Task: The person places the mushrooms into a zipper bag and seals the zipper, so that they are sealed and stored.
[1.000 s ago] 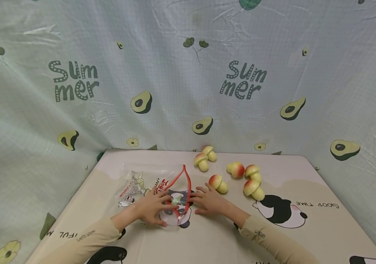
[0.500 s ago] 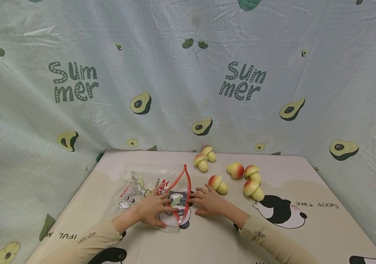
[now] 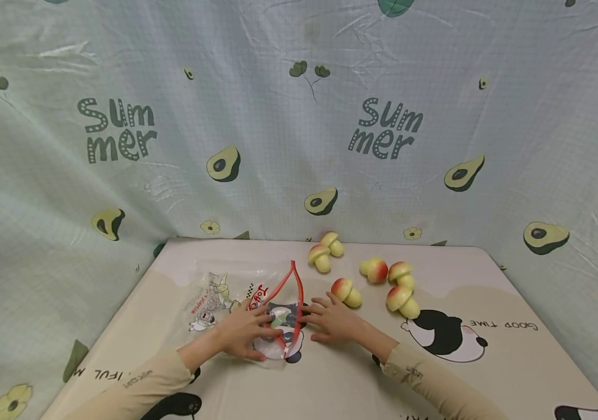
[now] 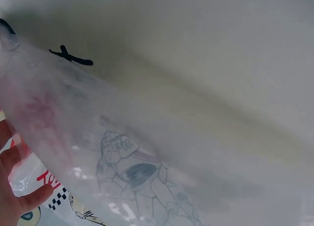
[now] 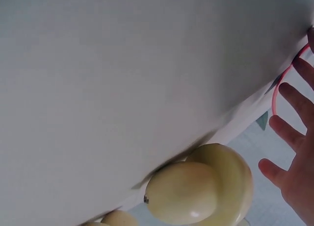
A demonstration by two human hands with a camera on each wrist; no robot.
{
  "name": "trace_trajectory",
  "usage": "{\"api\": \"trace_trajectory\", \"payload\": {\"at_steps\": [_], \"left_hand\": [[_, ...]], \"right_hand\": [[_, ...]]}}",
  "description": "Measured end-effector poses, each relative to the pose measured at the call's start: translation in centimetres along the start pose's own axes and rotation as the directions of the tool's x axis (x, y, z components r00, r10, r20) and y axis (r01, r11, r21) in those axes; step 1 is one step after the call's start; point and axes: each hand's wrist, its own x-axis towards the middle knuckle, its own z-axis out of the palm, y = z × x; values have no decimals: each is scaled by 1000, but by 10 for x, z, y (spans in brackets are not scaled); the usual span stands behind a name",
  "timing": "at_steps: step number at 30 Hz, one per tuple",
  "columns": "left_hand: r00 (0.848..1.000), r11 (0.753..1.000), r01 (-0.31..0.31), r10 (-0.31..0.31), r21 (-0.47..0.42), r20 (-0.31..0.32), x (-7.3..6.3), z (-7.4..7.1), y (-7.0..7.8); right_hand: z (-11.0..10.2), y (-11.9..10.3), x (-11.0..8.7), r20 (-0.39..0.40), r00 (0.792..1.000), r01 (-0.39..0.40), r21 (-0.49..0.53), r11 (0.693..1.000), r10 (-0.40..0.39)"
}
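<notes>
A clear plastic zip bag (image 3: 219, 289) with printed cartoon figures lies on the table, its red-edged mouth parted and facing right. Spread over its upper layer near that mouth is my left hand (image 3: 241, 333), fingers extended and thumb toward me. The left wrist view catches only part of this hand (image 4: 14, 179) beside the printed film. My right hand (image 3: 334, 322) lies just right of the bag, fingers spread and fingertips at the red edge (image 5: 275, 101); whether they touch it I cannot tell. Just beyond that hand is a yellow-and-red toy mushroom (image 3: 348, 293).
Several more toy mushrooms lie toward the back and right, among them a pair (image 3: 321, 258) at the far edge and one lying on its side (image 3: 374, 270). A table cover (image 3: 341, 385) printed with pandas runs beneath everything. A patterned curtain (image 3: 277, 122) hangs behind.
Both hands stay almost where they were. Near its lower end, the red edging of the bag's mouth has shifted slightly toward me.
</notes>
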Motion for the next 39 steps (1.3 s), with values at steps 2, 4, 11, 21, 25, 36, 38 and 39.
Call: {"api": "trace_trajectory", "payload": {"at_steps": [2, 4, 11, 21, 25, 36, 38, 39], "left_hand": [[1000, 1000, -1, 1, 4, -25, 2, 1, 1], [999, 1000, 0, 0, 2, -47, 3, 2, 2], [999, 998, 34, -35, -51, -28, 2, -4, 2], [999, 995, 51, -53, -87, -11, -1, -3, 2], [999, 997, 45, -46, -57, -17, 1, -1, 3], [998, 997, 54, -54, -60, 14, 1, -2, 4], [999, 997, 53, -52, -62, 10, 1, -2, 5], [999, 997, 50, -50, -60, 5, 1, -2, 5]], "right_hand": [[1, 1, 0, -13, 1000, 1, -28, 1000, -1], [2, 2, 1, -30, 1000, 1, -60, 998, -3], [3, 4, 4, -64, 998, 10, -115, 993, -18], [2, 4, 1, -30, 999, 9, -103, 995, -12], [2, 8, -2, -76, 996, 29, -85, 996, -36], [-10, 18, -14, -239, 969, 44, -79, 996, -62], [-11, 19, -16, -257, 964, 42, -80, 996, -61], [-11, 20, -17, -269, 961, 38, -76, 996, -57]]}}
